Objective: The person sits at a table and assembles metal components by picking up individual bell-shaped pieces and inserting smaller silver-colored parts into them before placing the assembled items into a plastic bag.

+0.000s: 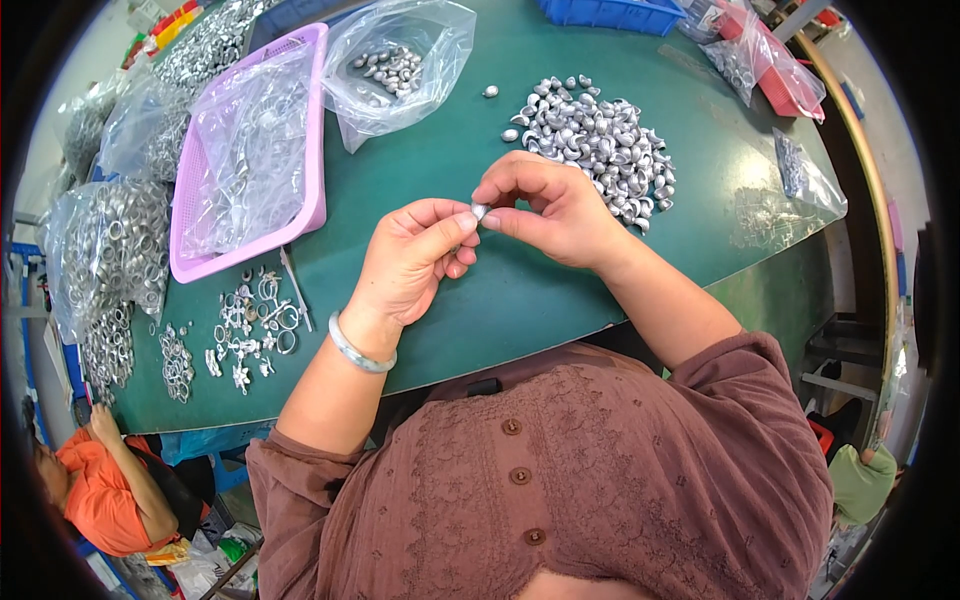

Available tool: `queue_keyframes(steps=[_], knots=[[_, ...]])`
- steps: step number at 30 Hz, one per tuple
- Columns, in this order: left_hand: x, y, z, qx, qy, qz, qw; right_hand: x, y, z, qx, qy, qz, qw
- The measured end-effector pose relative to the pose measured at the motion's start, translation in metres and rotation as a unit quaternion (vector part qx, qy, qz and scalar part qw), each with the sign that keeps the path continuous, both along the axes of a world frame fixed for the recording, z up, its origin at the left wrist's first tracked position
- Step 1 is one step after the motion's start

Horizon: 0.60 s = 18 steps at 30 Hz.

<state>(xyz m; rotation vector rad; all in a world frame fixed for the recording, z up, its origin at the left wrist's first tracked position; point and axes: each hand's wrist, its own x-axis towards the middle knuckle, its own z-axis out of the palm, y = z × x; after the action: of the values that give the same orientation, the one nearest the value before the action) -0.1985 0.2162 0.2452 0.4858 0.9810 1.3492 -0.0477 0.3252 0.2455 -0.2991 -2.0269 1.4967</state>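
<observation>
Between the fingertips of both hands, above the green table point(420, 330), is a small silver-grey rounded metal piece point(480, 212). My left hand point(415, 250) pinches it from the left with thumb and forefinger, its other fingers curled; a pale bangle circles that wrist. From the right, thumb and forefinger of my right hand point(550, 210) close on the same piece. Just beyond my right hand spreads a pile of similar silver pieces point(600, 135), some showing hollow sides. Two loose pieces lie beside the pile, one of them a silver piece point(491, 91) farther off.
A pink-purple basket point(318, 130) lined with a plastic bag stands at left, beside an open clear bag point(440, 60) of silver pieces. Bagged rings point(110, 240) and small metal parts point(255, 320) lie at far left. A blue tray point(610, 14) sits at back; a person in orange point(105, 490) is lower left.
</observation>
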Motion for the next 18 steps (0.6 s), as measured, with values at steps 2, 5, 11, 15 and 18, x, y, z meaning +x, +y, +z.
queue_keyframes(steps=[2,5,11,15,18], knots=[[-0.0002,0.0,-0.001,0.002,0.003,-0.001,1.0,-0.0003,0.0,-0.0003,0.025,0.001,-0.007,1.0],[-0.0005,-0.0001,-0.0012,0.002,0.004,-0.001,1.0,-0.0008,-0.0004,-0.0014,0.025,0.004,-0.012,1.0],[-0.0009,0.0004,-0.0006,0.005,-0.008,-0.009,1.0,-0.0003,-0.0019,-0.0027,-0.074,0.008,-0.005,0.997],[-0.0016,0.0006,-0.0022,0.018,-0.017,-0.014,1.0,-0.0008,-0.0045,-0.0013,-0.192,-0.022,0.013,0.981],[0.0005,-0.0001,-0.0044,0.033,0.032,-0.013,0.999,-0.0005,-0.0038,-0.0017,-0.209,-0.029,0.021,0.977]])
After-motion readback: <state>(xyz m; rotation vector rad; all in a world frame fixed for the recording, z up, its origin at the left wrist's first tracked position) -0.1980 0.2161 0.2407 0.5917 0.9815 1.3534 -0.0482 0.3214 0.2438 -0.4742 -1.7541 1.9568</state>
